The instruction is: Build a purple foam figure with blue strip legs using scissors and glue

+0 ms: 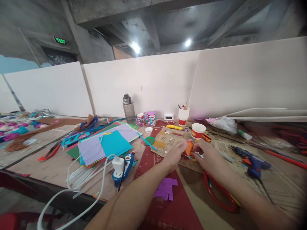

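Nearest the camera, two bare forearms reach forward over a worktable point(43, 159) covered with dark red paper and brown cardboard. A cluster of small purple paper cut-outs point(166, 188) lies just under the left forearm, and red-handled scissors point(217, 191) lie beneath the right wrist. To the left, a white plug adapter point(118, 165) rests against a blue-and-white glue gun point(124, 166), with a white cable point(72, 191) looping off the table edge.

The left hand point(175, 155) and the right hand point(209, 156) meet over the cardboard, both pinching a small orange piece point(189, 148) between thumb and fingertips; the fingers are curled closed around it, so its exact shape cannot be told. It sits just above the table, between the two hands.

To the right lies a dark blue glue gun point(254, 163). Just beyond the hands stands a red-and-white paper cup point(198, 131), with a yellow utility knife point(174, 127) near it. Left of centre lies a stack of lilac, turquoise and green paper sheets point(107, 143). Farther back stand a clear grey water bottle point(129, 108) and a white cup holding tools point(183, 116), against white partition boards point(153, 83).
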`<state>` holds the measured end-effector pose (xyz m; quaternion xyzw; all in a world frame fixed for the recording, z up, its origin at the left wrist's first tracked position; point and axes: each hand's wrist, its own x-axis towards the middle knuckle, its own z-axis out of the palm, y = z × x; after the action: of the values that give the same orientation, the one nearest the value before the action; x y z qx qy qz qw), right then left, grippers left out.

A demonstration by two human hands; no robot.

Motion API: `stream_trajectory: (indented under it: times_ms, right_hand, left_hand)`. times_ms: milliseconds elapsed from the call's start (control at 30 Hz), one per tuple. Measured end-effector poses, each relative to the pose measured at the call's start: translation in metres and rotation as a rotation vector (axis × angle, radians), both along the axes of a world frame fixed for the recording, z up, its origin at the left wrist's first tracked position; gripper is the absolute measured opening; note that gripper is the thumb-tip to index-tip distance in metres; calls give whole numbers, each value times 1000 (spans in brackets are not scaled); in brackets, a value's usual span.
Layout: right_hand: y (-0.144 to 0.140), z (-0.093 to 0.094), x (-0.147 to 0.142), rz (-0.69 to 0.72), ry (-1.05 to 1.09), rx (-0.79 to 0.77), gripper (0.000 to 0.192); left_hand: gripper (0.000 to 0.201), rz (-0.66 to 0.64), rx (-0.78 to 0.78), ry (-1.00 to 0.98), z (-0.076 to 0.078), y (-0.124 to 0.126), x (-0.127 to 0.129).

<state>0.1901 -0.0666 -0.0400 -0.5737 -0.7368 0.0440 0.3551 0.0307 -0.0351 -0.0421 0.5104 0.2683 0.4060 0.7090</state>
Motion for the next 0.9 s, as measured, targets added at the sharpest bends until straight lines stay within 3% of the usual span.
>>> stream_trajectory:
  times_ms: [333, 500, 600, 800, 900]
  right_hand:
    - [-3, 10, -7, 58, 41, 77, 14]
    - [-8, 19, -7, 87, 109, -9, 12]
    - [-7, 22, -2, 65, 276, -104, 11]
    - [1, 24, 4, 89, 809, -335, 24]
    - [2, 27, 4, 87, 942, -411, 27]
  left_hand:
    - [54, 10, -47, -57, 1, 1, 1]
    - [51, 28, -78, -56, 4, 1, 1]
    - [54, 14, -89, -58, 6, 2, 2]
    - [56, -34, -85, -61, 8, 3, 3]
    - [55, -27, -92, -56, 8, 4, 2]
